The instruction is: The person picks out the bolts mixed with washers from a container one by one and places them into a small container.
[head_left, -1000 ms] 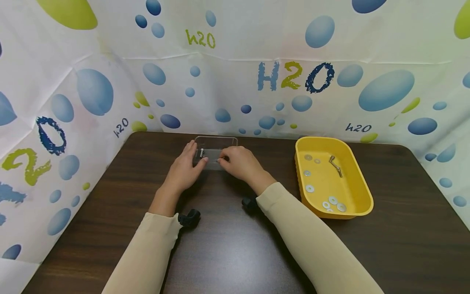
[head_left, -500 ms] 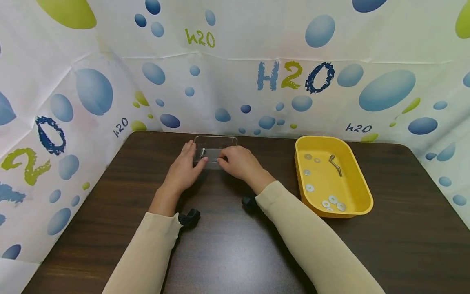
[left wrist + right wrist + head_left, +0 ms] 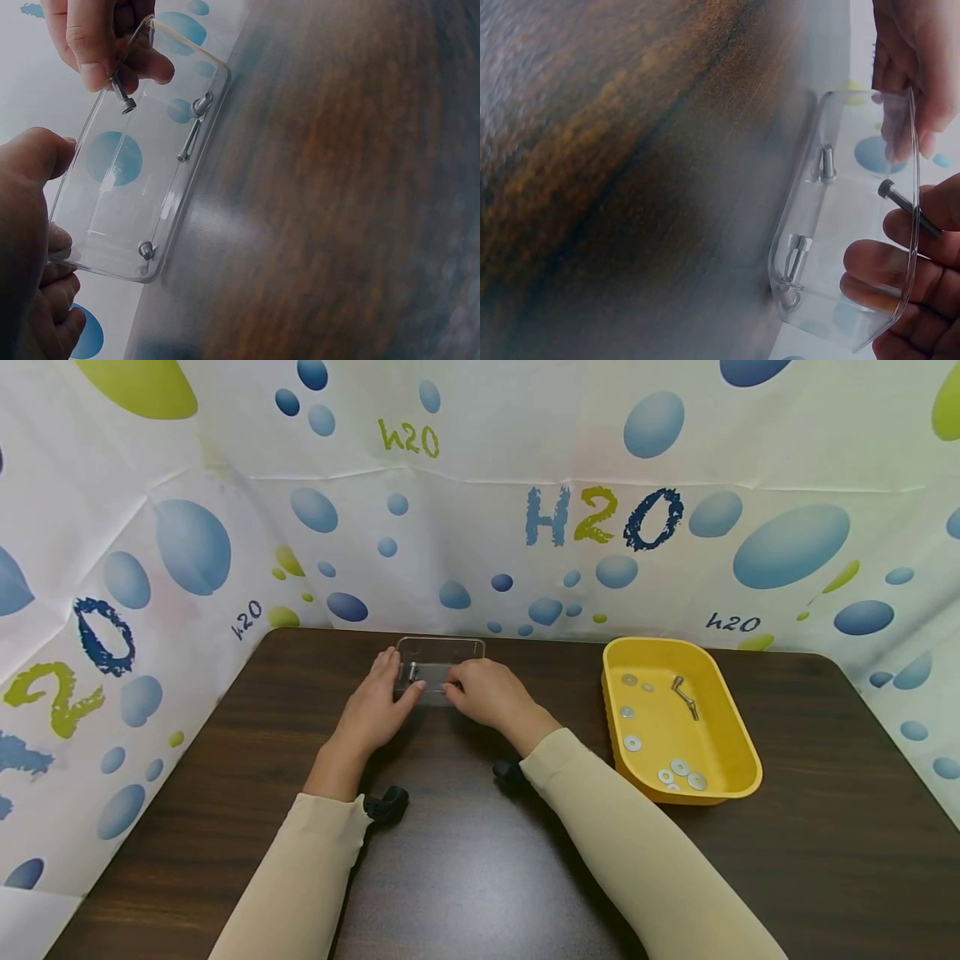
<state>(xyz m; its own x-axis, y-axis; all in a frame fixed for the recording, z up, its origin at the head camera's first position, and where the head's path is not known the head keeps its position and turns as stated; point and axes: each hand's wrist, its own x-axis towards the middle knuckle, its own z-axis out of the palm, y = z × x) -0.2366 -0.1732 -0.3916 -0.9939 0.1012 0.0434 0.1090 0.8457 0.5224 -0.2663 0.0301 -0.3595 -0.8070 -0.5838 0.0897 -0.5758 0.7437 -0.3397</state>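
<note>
A clear plastic box [image 3: 441, 652] lies at the far side of the dark table. My left hand [image 3: 371, 704] holds it at the left front corner, with the fingers along the end wall and the thumb at the front rim. At the right part of the near rim, my right hand [image 3: 491, 693] pinches a metal socket-head bolt [image 3: 900, 199], its head pointing into the box. Inside the box one bolt [image 3: 146, 250] is near the left end. Two more bolts [image 3: 799, 251] lie close together toward the right end.
A yellow plastic tray [image 3: 738, 727] stands on the right, with several flat washers [image 3: 680, 768] and a bent, jointed metal piece [image 3: 686, 698] in it. A white sheet with blue and green spots [image 3: 480, 527] hangs behind the table [image 3: 450, 877].
</note>
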